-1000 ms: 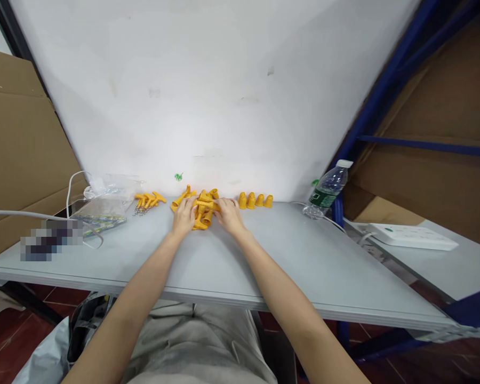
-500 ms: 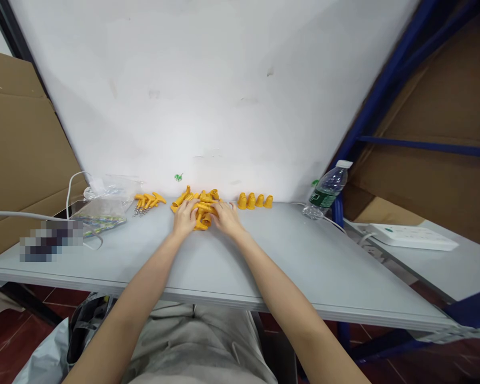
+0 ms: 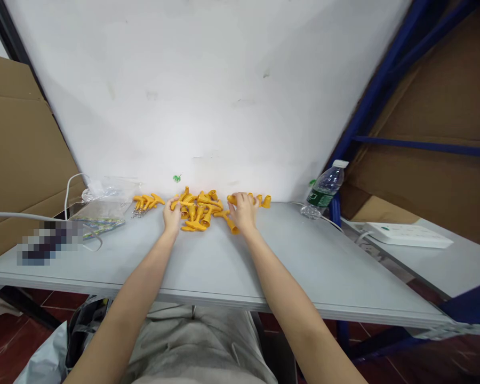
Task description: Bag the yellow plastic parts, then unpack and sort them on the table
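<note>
My left hand (image 3: 170, 217) is closed around a yellow T-shaped handle (image 3: 183, 204) at the left edge of a pile of yellow plastic parts (image 3: 200, 210). The pile mixes T-shaped handles and hollow cone-like cups. To the right of it, my right hand (image 3: 244, 212) has its fingers curled around a yellow cup (image 3: 232, 199), mostly hidden by the fingers. Just below those fingers lies another yellow cone-shaped part (image 3: 233, 226). Beyond my right hand stand upright yellow cups (image 3: 266, 201) in a row, partly covered by it.
Several yellow T-handles with metal screws (image 3: 147, 202) lie left of the pile. Further left are clear plastic bags (image 3: 114, 194) and a white cable (image 3: 68, 194). A tilted water bottle (image 3: 326, 189) leans at the right, near a white power strip (image 3: 408, 236). A white panel (image 3: 224, 106) backs the table.
My hands have moved apart from the pile: the left slightly left with a T-handle, the right rightward to the row of cups. The pile now lies more spread out.
</note>
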The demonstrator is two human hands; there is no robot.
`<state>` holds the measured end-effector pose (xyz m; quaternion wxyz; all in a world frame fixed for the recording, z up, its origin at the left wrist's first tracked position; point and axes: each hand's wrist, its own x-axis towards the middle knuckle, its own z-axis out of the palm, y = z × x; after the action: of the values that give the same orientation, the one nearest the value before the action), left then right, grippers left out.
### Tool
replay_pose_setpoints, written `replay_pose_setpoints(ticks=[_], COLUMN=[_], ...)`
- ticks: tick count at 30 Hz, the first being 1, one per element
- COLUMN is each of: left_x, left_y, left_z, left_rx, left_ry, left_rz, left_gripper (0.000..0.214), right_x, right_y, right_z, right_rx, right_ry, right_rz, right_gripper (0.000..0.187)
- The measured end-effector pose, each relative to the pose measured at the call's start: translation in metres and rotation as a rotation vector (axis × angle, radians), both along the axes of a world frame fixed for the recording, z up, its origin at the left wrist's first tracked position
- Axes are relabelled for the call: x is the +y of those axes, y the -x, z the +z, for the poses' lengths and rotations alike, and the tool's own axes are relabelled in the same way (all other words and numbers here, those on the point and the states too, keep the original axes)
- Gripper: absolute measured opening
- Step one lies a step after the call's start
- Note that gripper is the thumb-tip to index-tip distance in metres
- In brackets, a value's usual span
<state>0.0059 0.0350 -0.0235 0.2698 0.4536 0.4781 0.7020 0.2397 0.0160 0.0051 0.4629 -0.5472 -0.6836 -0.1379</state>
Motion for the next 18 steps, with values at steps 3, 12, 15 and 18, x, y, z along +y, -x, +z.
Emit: replay_pose_setpoints(ticks=[3,12,15,18], left_x=[0.004,0.003,-0.001,-0.004], left_y=[0.008,0.01,0.01,0.009], left_z=[0.001,0.003,0.005,0.007], left_rx=[-0.116,0.011,0.094,0.133], left_ry=[0.043,-0.131,-0.157,-0.166], left_rz=[0.049,0.165,0.175,0.178], left_gripper=[0.022,0.021,0.019,0.015], right_x=[0.009,0.032,0.042,0.048], right_y=[-0.025,-0.084,-0.09,-0.091], right_z=[-0.005,-0.043,-0.055,-0.06], right_rx=[0.214,0.735,0.799,0.797], right_ry=[0.012,0.157,0.147,0.171], right_rz=[-0.141,-0.419,-0.402,-0.394], right_gripper=[0.02,0.027,0.026,0.027])
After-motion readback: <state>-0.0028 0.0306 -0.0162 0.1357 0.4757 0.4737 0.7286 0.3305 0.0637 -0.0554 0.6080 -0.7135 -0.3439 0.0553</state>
